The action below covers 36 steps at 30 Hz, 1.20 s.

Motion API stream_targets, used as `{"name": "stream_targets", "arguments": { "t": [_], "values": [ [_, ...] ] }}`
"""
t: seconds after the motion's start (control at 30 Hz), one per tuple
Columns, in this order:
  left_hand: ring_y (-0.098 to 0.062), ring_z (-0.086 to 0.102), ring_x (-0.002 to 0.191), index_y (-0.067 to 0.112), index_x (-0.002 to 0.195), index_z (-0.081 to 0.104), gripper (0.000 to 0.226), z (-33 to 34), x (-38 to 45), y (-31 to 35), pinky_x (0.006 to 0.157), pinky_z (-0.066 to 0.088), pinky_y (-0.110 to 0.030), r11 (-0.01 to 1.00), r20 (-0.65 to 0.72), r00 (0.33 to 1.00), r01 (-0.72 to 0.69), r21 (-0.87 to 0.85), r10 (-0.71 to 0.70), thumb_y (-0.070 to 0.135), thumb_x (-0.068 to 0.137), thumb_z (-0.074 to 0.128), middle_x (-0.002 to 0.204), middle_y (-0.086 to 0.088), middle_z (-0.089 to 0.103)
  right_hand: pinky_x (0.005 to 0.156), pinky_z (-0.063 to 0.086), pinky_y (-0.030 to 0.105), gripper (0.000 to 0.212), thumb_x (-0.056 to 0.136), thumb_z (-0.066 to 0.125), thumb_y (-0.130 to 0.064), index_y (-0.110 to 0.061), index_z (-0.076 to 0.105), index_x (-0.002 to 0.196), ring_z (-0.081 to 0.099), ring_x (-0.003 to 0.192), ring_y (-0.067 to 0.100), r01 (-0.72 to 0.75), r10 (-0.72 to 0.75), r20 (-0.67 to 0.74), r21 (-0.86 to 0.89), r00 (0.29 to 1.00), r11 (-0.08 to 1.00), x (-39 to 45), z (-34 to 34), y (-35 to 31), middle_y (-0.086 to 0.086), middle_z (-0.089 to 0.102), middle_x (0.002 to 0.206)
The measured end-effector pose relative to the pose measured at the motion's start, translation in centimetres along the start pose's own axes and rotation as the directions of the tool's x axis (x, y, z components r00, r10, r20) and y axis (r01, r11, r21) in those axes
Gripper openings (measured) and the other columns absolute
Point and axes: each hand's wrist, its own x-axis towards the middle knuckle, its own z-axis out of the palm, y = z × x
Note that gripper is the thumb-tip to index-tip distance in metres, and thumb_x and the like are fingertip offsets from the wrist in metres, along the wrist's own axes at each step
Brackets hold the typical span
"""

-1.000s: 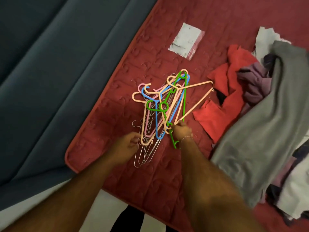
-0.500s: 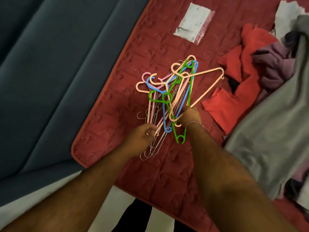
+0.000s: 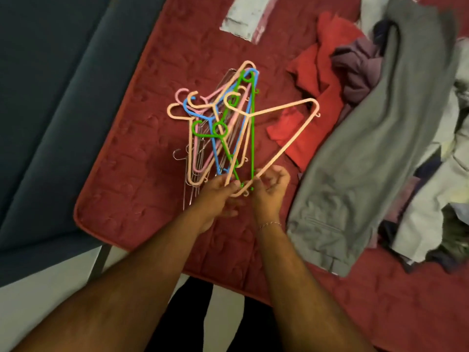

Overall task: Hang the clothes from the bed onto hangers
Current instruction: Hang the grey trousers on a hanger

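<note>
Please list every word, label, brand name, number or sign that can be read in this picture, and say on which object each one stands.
None can be read.
The plastic packet at the top edge of the red bedcover shows dark marks that may be print, but they are too blurred to read.
The hangers and the clothes show no visible text.

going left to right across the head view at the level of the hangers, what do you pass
blue sofa → edge of the red quilt → tangle of hangers → red cloth → purple garment → grey trousers
</note>
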Motion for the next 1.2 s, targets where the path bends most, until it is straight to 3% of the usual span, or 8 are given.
{"name": "stream_targets", "arguments": {
  "t": [0.17,0.37,0.5,0.6,0.7,0.97,1.1,1.2],
  "values": [
    [-0.021,0.063,0.052,0.018,0.105,0.063,0.026,4.7,0.0,-3.0,0.04,0.046,-0.023,0.933,0.152,0.988,-0.028,0.359,-0.028,-0.002,0.1,0.048,0.077,-0.01,0.071,0.064,0.055,0.028,0.059,0.089,0.068,0.005,-0.021,0.047,0.138,0.063,0.072,0.013,-0.208,0.208,-0.032,-0.012,0.978,0.978,-3.3,-9.6,2.3,-0.001,0.067,0.083],
    [-0.001,0.051,0.042,0.017,0.07,0.058,0.04,8.0,1.4,-8.6,0.048,0.038,-0.024,0.731,0.25,0.968,-0.155,0.664,-0.021,-0.016,0.088,0.044,0.068,-0.01,0.067,0.044,0.049,0.023,0.031,0.098,0.062,0.002,-0.012,0.05,0.123,0.062,0.054,0.012,-0.437,0.43,-0.315,0.051,0.846,0.898,-5.0,-22.0,4.5,0.01,0.063,0.077],
    [-0.034,0.068,0.07,0.026,0.059,0.059,0.028,10.8,2.1,-14.3,0.068,0.053,-0.043,0.639,0.298,0.952,-0.184,0.747,-0.074,0.01,0.07,0.039,0.056,0.005,0.065,0.077,0.048,0.035,0.042,0.085,0.072,-0.017,-0.007,0.051,0.119,0.064,0.082,0.032,-0.551,0.169,-0.715,-0.343,0.679,0.761,-6.6,-30.8,4.6,0.016,0.069,0.096],
    [-0.038,0.068,0.077,0.021,0.061,0.055,0.029,13.1,1.9,-16.6,0.075,0.055,-0.049,0.576,0.288,0.956,-0.202,0.792,-0.061,0.002,0.079,0.043,0.066,-0.004,0.069,0.086,0.05,0.039,0.017,0.083,0.066,-0.015,-0.011,0.066,0.099,0.063,0.086,0.033,-0.34,0.056,-0.395,-0.7,0.917,0.629,-6.8,-35.1,5.5,0.012,0.069,0.092],
    [-0.038,0.067,0.08,0.018,0.069,0.058,0.029,14.7,2.3,-17.9,0.075,0.055,-0.048,0.538,0.23,0.973,-0.18,0.823,-0.027,-0.004,0.088,0.052,0.078,-0.016,0.07,0.089,0.05,0.041,0.031,0.08,0.071,-0.023,-0.005,0.071,0.105,0.064,0.095,0.035,-0.209,0.09,-0.191,-0.816,0.977,0.54,-5.2,-37.2,8.2,0.016,0.07,0.099],
    [-0.032,0.064,0.087,0.013,0.106,0.052,0.044,14.8,3.9,-18.5,0.069,0.043,-0.034,0.192,0.249,0.969,-0.246,0.95,0.009,0.019,0.077,0.085,0.097,-0.011,0.064,0.087,0.062,0.043,0.085,0.047,0.092,-0.046,-0.007,0.066,0.119,0.073,0.094,0.025,-0.602,0.51,-0.374,-0.19,0.774,0.775,0.6,-35.3,10.1,0.008,0.075,0.108],
    [-0.038,0.066,0.097,0.012,0.102,0.054,0.035,14.8,4.2,-18.9,0.077,0.051,-0.038,0.165,0.173,0.984,-0.177,0.97,0.04,0.019,0.08,0.081,0.104,-0.016,0.067,0.043,0.045,0.021,0.025,0.076,0.088,-0.015,-0.006,0.073,0.095,0.063,0.053,0.011,-0.648,0.646,-0.308,0.109,0.699,0.753,0.3,-33.6,8.2,0.007,0.073,0.083],
    [-0.041,0.067,0.095,0.015,0.1,0.051,0.028,15.0,4.2,-19.6,0.078,0.055,-0.041,0.178,0.152,0.983,-0.169,0.969,0.102,0.018,0.082,0.073,0.101,-0.017,0.068,0.055,0.052,0.025,0.03,0.081,0.084,-0.02,-0.009,0.075,0.108,0.071,0.074,0.02,-0.586,0.649,-0.216,0.294,0.729,0.755,-0.9,-32.4,7.8,0.008,0.077,0.102]
  ]
}}
